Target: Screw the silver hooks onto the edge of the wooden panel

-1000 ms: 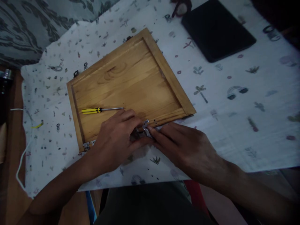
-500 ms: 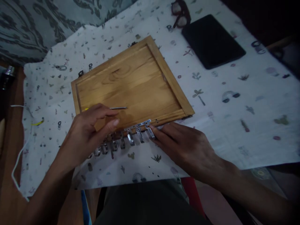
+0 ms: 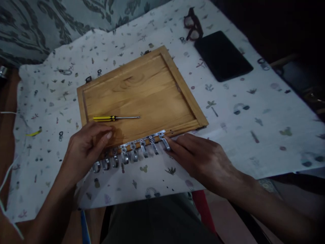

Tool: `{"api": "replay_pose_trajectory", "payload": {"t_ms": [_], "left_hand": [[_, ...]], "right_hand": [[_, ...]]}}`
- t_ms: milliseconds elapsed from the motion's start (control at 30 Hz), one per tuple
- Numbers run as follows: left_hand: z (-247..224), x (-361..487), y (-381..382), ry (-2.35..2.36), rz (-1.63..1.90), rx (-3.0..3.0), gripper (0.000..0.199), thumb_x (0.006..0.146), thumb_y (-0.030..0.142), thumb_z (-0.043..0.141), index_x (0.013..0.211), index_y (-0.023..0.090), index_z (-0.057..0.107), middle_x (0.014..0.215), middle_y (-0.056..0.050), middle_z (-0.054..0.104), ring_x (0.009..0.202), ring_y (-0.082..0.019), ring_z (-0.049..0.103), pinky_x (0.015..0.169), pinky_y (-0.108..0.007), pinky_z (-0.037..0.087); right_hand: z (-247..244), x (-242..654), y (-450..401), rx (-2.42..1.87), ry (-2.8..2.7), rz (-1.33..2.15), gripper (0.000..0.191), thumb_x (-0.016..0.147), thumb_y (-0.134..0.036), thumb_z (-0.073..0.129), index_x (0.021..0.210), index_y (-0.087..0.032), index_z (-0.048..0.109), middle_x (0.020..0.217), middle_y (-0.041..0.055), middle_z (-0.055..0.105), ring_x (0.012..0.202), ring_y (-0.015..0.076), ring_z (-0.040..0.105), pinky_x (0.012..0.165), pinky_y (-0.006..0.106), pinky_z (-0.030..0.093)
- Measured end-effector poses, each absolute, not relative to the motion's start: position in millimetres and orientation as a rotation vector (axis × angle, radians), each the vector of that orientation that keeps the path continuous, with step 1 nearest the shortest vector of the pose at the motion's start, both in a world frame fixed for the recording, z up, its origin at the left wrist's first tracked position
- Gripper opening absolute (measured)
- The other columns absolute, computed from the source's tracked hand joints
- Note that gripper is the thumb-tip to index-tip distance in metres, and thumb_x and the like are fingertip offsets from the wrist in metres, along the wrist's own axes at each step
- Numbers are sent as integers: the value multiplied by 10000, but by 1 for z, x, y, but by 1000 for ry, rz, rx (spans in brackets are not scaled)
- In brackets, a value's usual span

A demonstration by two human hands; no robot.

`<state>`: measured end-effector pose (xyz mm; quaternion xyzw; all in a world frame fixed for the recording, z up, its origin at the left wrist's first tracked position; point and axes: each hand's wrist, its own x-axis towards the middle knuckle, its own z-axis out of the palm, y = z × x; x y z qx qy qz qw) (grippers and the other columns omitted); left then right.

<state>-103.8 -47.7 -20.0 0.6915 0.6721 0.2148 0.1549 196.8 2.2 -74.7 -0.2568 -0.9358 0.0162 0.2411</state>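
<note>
The right hand (image 3: 200, 157) pinches the curved metal hook strip (image 3: 143, 148); left of it, the left hand (image 3: 85, 145) curls loosely, half-open.

Prob. a home rm, w/ patterned tablecloth (image 3: 236, 135) & leafy-print fabric (image 3: 63, 23) behind.

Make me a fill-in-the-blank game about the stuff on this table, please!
1. The screwdriver has a handle that is black and ____.
2. The framed panel under the screwdriver is made of ____.
3. The hand nearest the end of the row of metal hooks is the person's ____ one.
4. The flat thing beside the glasses is coloured ____.

Missing words: yellow; wood; right; black.
</note>
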Motion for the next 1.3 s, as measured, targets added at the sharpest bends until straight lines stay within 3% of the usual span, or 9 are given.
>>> {"api": "replay_pose_trajectory", "payload": {"t_ms": [233,433,667,967,1300], "left_hand": [[-20,-104,-49,1944,636,1980,138,955,303,599,1036,304,710,1083,1,726,1046,-204,680,876,-388,557],[-18,-106,-47,1979,605,1986,139,945,301,612,1043,298,711,1083,18,721,1019,-208,679,891,-391,551],[-25,-127,-37,2040,669,2075,168,940,278,575,1008,239,724,1000,-37,726,945,-208,676,841,-370,550],[-38,-158,-31,2205,742,2060,240,960,261,498,1100,208,685,1025,-67,677,1012,-220,613,909,-387,524],[-62,-219,-50,2497,788,1883,279,949,215,439,1066,186,690,1000,-103,667,1009,-265,624,937,-450,525]], "right_hand": [[-70,200,5,-686,-2610,70,213,971,-67,544,1147,-42,661,802,74,689,726,188,641,613,308,484],[-69,200,5,-705,-2632,91,211,979,-70,527,1144,-86,658,812,69,699,731,186,638,598,302,479],[-74,202,5,-671,-2614,87,245,987,-44,487,1196,-45,616,855,87,685,766,197,638,610,310,494],[-88,200,7,-641,-2513,19,212,1015,-121,468,1117,-121,653,806,57,672,685,173,634,558,291,516],[-90,193,13,-577,-2393,-115,240,1017,-120,428,1023,-170,662,788,40,692,638,167,676,532,273,551]]}}
